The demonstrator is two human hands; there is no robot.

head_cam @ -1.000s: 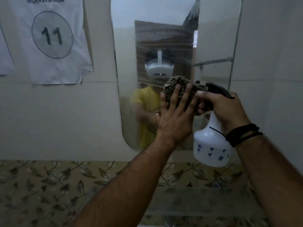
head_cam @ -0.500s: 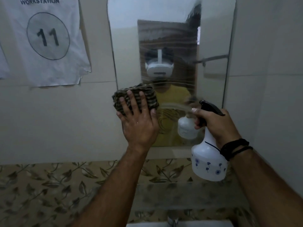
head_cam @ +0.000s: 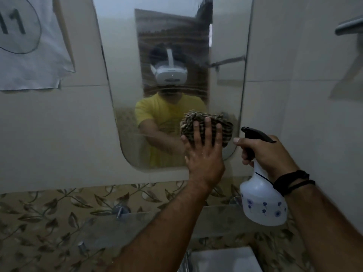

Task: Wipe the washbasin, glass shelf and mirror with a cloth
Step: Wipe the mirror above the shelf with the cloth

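A rounded mirror [head_cam: 172,36] hangs on the tiled wall, streaked from wiping. My left hand [head_cam: 204,152] presses a folded striped cloth [head_cam: 206,127] flat against the mirror's lower right part, fingers straight. To its right, my right hand [head_cam: 267,154] grips a white spray bottle [head_cam: 263,203] with blue flowers by its black trigger head. Below the mirror the glass shelf [head_cam: 117,232] juts from the wall on metal pegs. A corner of the white washbasin [head_cam: 222,260] shows at the bottom edge.
A paper sign [head_cam: 29,46] with the number 11 is stuck on the wall left of the mirror. A metal bar [head_cam: 349,26] projects from the right wall at the top. A leaf-patterned tile band [head_cam: 39,213] runs behind the shelf.
My left hand swept the cloth from the mirror's right side to its left edge, then back right and lower. The spray bottle stayed to the right of the cloth throughout.
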